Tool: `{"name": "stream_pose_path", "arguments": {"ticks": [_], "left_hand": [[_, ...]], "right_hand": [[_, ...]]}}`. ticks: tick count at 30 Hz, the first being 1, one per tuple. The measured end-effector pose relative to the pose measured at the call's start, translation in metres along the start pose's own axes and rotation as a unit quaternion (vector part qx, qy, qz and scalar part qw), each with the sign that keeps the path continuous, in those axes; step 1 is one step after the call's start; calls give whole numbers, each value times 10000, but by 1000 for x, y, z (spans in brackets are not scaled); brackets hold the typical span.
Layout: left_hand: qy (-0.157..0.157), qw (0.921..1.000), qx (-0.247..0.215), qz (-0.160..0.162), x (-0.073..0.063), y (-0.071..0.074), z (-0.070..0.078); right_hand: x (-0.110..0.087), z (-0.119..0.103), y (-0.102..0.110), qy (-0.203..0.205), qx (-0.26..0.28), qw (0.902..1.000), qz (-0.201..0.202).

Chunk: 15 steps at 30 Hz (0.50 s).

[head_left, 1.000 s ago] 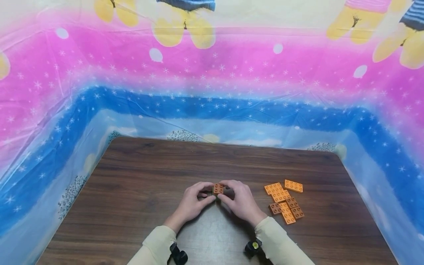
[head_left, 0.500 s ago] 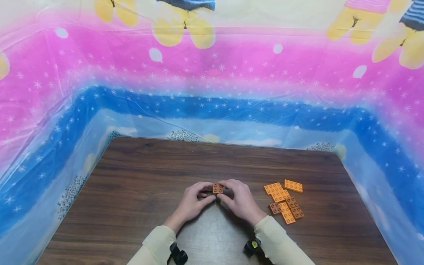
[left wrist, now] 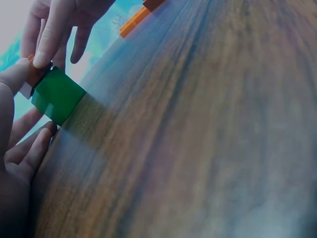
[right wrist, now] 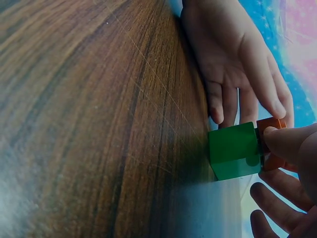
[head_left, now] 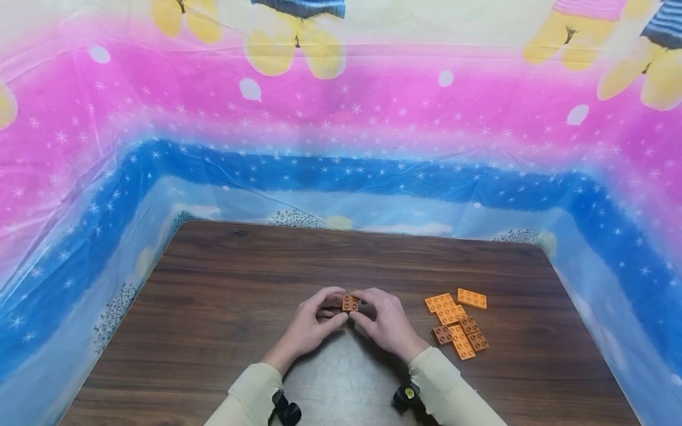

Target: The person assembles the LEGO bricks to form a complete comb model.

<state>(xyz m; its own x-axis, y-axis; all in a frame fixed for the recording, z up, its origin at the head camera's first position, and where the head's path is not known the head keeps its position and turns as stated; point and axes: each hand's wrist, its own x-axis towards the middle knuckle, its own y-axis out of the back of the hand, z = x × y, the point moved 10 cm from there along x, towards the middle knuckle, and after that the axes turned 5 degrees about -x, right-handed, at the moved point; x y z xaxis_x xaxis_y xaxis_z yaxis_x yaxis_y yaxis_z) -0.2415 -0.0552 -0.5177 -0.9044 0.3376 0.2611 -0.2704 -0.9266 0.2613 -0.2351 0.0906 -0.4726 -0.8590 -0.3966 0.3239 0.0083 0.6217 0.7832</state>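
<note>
Orange and brown bricks [head_left: 456, 335] near the right hand [head_left: 389, 322]

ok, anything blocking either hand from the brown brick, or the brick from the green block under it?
Nothing visible. The left hand and right hand both pinch the brown brick; it sits right over the green block with nothing showing in between. Can't tell if it's fully seated.

Dk wood tbl [head_left: 256, 260]; pink/blue snowflake cloth [head_left: 341, 118] behind, w/ creases.
</note>
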Motion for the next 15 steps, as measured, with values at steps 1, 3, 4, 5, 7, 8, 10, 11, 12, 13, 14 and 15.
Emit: {"name": "stream_pose_path", "arguments": {"ticks": [1,3,4,5,7,8,10,11,12,13,14,15], "left_hand": [[-51,10000,-35,-3,0,0,1],[-139,9999,-82,19,1,0,3],[-178,9998,-97,42,1,1,3],[-194,9997,-95,67,1,1,3],[-196,9997,-97,99,2,1,3],[-179,9997,-104,105,2,1,3],[-161,9998,-97,109,2,1,2],[-145,9998,-84,103,2,1,2],[-143,9998,-79,98,2,1,2],[-137,9998,-60,94,1,1,2],[-137,9998,-49,94,1,1,3],[-147,9998,-35,92,1,1,3]], "right_hand": [[0,0,0,5,10,10000,-6],[1,-1,1,34,22,10000,8],[1,-1,1,23,38,10000,-13],[1,0,1,22,28,10000,-16],[1,0,1,1,20,10000,-33],[0,1,1,-7,30,10000,-40],[0,3,-1,-91,96,9999,-104],[0,4,-1,-141,159,9997,-133],[0,5,-2,-193,260,9993,-160],[-1,7,-3,-264,365,9988,-188],[-1,8,-4,-332,483,9981,-212],[-1,9,-4,-406,593,9971,-243]]}}
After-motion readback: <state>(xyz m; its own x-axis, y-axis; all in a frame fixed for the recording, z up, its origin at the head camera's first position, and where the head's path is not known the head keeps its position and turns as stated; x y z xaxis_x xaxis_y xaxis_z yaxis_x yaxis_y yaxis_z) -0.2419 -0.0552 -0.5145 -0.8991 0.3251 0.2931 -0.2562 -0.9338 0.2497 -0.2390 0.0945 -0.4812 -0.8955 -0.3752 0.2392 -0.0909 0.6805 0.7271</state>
